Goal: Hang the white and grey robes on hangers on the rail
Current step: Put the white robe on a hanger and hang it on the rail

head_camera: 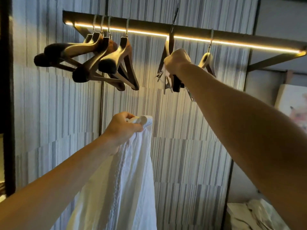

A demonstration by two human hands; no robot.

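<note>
A white robe (pixel 132 176) hangs down from my left hand (pixel 123 128), which grips its bunched top edge in the lower middle of the view. My right hand (pixel 177 61) reaches up and is closed around a dark wooden clip hanger (pixel 170 47) whose hook sits over the rail (pixel 232 37). Metal clips dangle below that hand. The rail is a dark bar with a glowing light strip along its underside. No grey robe can be made out for certain.
Several dark wooden hangers (pixel 99 58) hang bunched at the rail's left end. One more hanger (pixel 206 59) hangs just right of my right hand. Striped wall panels stand behind. Pale fabric (pixel 254 214) lies piled at the lower right.
</note>
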